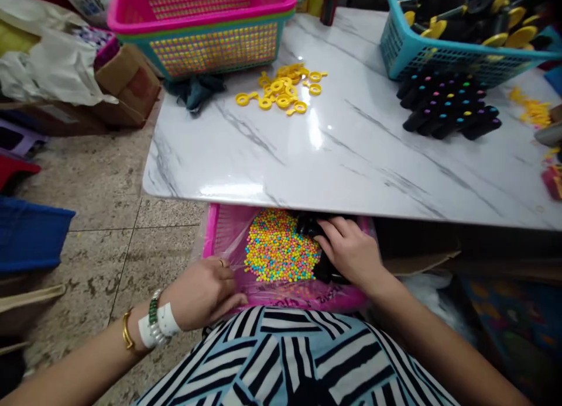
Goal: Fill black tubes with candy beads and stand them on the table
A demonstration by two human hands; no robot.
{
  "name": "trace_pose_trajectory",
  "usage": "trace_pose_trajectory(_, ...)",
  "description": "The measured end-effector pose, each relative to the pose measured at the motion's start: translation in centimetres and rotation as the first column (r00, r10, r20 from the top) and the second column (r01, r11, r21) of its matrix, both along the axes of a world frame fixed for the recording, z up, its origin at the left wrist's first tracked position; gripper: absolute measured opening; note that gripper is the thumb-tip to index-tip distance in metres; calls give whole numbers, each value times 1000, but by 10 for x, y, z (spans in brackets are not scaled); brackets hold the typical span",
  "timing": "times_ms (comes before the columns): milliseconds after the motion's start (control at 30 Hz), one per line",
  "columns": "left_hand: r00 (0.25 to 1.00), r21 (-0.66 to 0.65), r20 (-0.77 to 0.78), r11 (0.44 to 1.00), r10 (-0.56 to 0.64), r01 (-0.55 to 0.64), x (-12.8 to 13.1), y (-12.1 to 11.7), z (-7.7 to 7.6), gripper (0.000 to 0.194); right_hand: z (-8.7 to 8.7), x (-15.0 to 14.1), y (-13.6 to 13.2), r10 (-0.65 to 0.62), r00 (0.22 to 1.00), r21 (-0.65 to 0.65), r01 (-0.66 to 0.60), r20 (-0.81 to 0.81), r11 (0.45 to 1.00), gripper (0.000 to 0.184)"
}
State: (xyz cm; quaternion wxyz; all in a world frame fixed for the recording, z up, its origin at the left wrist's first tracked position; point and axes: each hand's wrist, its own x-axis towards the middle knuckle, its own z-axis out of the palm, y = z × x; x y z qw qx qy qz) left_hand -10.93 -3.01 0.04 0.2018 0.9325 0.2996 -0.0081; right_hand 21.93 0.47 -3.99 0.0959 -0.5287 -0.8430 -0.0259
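Observation:
A pink basket (215, 233) lined with clear plastic rests on my lap under the table edge, holding a heap of small multicoloured beads (278, 248). My left hand (204, 292) curls its fingers over the basket's near-left rim and plastic lining. Among black plastic pieces (309, 223) at the right of the beads, my right hand (349, 251) is closed around one of them.
A white marble table (351, 148) carries yellow rings (283, 90), a pile of black handles with coloured dots (448, 105), a blue basket (408, 49) of black-and-yellow parts and stacked pink and teal baskets (202, 26). Boxes and bags crowd the floor at left.

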Motion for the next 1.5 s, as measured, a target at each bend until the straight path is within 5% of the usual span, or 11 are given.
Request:
trace_pose_trajectory(167,925,170,15,911,379,-376,24,-4,-4,26,1,-27,4,84,954,-108,-55,289,993,42)
trace_pose_trajectory(300,748,377,195,656,635,-654,39,8,-7,56,-1,-22,-3,143,972,-245,-95,186,965,38)
trace_pose_trajectory(400,536,287,282,463,796,-839,34,15,-13,81,-5,-26,-8,234,972,-299,-229,-21,926,42)
trace_pose_trajectory(467,451,171,297,418,842,-892,26,15,-20,94,-10,-33,-9,275,960,-312,-278,-52,909,39)
trace_pose_trajectory(533,414,100,268,403,870,-910,20,11,-26,96,-16,-42,-9,290,957,-344,-281,-26,896,31)
trace_pose_trajectory(733,412,39,225,414,883,-909,17,-10,-22,36,-26,-54,-8,332,943,-292,-311,25,905,25)
trace_pose_trajectory(967,379,-40,298,408,876,-912,23,-21,-26,67,-30,-84,-16,413,909,-221,-391,63,894,17)
trace_pose_trajectory(1100,340,-155,238,381,910,-911,21,-23,-27,67,-32,-100,-16,399,901,-294,-433,-171,852,21)
trace_pose_trajectory(1267,324,-191,190,359,927,-914,17,-21,-28,52,-26,-91,-8,200,743,-333,-502,-638,798,25)
trace_pose_trajectory(1500,339,-126,132,355,932,-926,18,-14,-32,47,-5,-65,-9,19,720,-377,-386,-694,842,27)
